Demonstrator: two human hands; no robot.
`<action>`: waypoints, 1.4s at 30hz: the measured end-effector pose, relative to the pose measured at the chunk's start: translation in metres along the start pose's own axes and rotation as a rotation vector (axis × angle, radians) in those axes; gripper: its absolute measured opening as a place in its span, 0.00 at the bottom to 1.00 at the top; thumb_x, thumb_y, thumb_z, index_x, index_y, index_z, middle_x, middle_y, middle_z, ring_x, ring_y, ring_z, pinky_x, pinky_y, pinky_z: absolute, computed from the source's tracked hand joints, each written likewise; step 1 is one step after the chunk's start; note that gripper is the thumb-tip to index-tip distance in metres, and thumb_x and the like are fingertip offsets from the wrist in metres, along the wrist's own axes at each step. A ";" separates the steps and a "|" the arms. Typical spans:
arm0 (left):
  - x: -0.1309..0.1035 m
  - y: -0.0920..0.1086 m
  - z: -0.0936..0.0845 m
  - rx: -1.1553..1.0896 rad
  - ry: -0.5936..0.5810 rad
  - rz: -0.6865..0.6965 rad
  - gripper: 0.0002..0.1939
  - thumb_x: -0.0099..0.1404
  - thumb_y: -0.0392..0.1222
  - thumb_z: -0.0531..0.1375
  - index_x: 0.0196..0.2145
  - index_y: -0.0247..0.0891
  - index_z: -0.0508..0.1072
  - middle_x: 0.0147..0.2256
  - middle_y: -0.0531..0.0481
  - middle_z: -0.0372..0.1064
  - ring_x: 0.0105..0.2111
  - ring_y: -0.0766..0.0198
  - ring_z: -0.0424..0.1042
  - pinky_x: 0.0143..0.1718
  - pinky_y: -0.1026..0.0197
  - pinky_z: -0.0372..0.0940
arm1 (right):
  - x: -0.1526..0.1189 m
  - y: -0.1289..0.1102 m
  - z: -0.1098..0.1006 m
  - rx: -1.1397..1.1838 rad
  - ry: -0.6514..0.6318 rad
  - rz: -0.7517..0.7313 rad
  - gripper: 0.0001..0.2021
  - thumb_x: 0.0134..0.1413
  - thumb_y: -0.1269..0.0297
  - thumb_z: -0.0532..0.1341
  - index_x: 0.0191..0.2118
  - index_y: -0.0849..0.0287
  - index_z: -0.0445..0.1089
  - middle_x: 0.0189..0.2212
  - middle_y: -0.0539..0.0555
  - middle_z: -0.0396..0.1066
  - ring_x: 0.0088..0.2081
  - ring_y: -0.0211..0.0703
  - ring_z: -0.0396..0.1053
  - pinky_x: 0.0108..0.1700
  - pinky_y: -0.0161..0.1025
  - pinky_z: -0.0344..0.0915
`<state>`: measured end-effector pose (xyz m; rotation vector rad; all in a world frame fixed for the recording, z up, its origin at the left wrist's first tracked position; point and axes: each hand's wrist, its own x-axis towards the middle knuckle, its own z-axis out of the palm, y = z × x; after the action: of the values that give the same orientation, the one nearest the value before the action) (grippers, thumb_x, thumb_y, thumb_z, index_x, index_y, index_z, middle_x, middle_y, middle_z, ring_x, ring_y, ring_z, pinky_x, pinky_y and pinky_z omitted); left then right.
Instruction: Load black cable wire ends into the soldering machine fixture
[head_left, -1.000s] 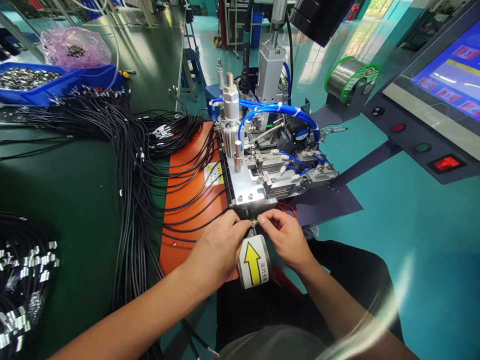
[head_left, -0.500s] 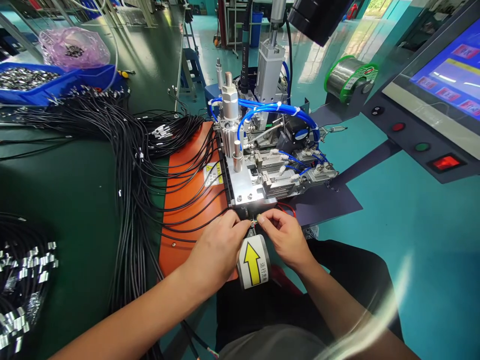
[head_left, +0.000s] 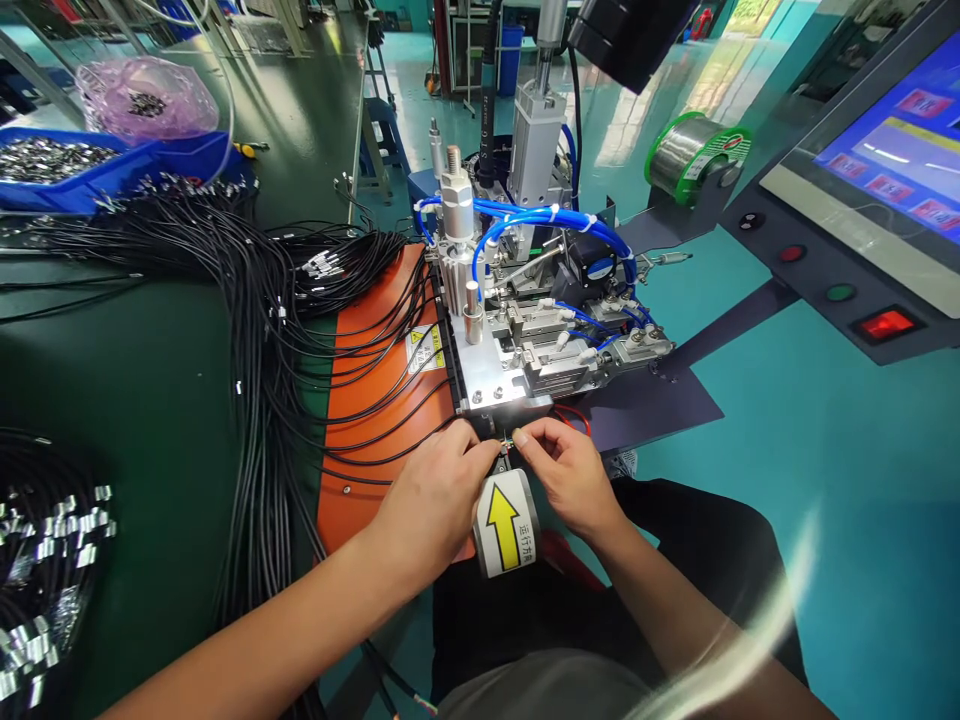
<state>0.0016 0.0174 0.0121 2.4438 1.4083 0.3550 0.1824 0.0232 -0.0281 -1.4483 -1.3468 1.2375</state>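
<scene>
Green bench (head_left: 165,400) under black cables (head_left: 251,430), blue trays (head_left: 112,185).

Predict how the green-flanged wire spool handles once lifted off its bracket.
Likely heavy for its size: the spool looks thickly wound with metallic wire. Probably apt to roll on edge, given its round flanges. Flanges look like plastic, so a drop might crack them.

On my feed: plain dark grey top (head_left: 555,690), fabric creased at the waist. Black trousers (head_left: 720,525), loose over the knee. Left hand (head_left: 435,485) and right hand (head_left: 574,478) ungloved, both forearms bare.
</scene>
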 end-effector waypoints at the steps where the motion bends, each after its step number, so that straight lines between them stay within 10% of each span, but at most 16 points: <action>1: 0.000 0.000 0.000 0.003 0.002 0.002 0.12 0.64 0.30 0.55 0.42 0.38 0.74 0.34 0.47 0.63 0.31 0.62 0.65 0.30 0.62 0.63 | 0.000 0.000 0.000 0.001 0.000 -0.002 0.14 0.58 0.52 0.60 0.31 0.59 0.71 0.26 0.50 0.70 0.27 0.40 0.66 0.30 0.36 0.62; 15: -0.001 0.001 -0.001 0.072 -0.036 0.026 0.13 0.61 0.29 0.56 0.43 0.37 0.72 0.35 0.47 0.62 0.31 0.60 0.64 0.32 0.58 0.63 | 0.001 0.000 0.001 -0.011 0.006 0.031 0.14 0.58 0.53 0.60 0.30 0.59 0.71 0.24 0.50 0.69 0.27 0.39 0.65 0.30 0.36 0.61; 23: 0.001 0.005 -0.006 0.184 -0.150 0.020 0.28 0.41 0.29 0.66 0.44 0.36 0.70 0.36 0.47 0.62 0.31 0.58 0.62 0.33 0.56 0.64 | 0.002 0.001 0.003 -0.043 0.021 0.063 0.14 0.58 0.53 0.60 0.29 0.59 0.69 0.23 0.49 0.67 0.25 0.39 0.62 0.29 0.36 0.59; 42: 0.004 0.005 -0.012 0.258 -0.172 0.171 0.23 0.52 0.34 0.61 0.48 0.32 0.69 0.36 0.45 0.62 0.34 0.58 0.62 0.36 0.56 0.63 | 0.001 0.000 0.007 -0.026 0.036 0.077 0.15 0.59 0.53 0.58 0.29 0.59 0.68 0.24 0.48 0.66 0.26 0.38 0.63 0.29 0.34 0.58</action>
<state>0.0034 0.0203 0.0248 2.7338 1.2440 -0.0042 0.1756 0.0234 -0.0302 -1.5464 -1.2984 1.2415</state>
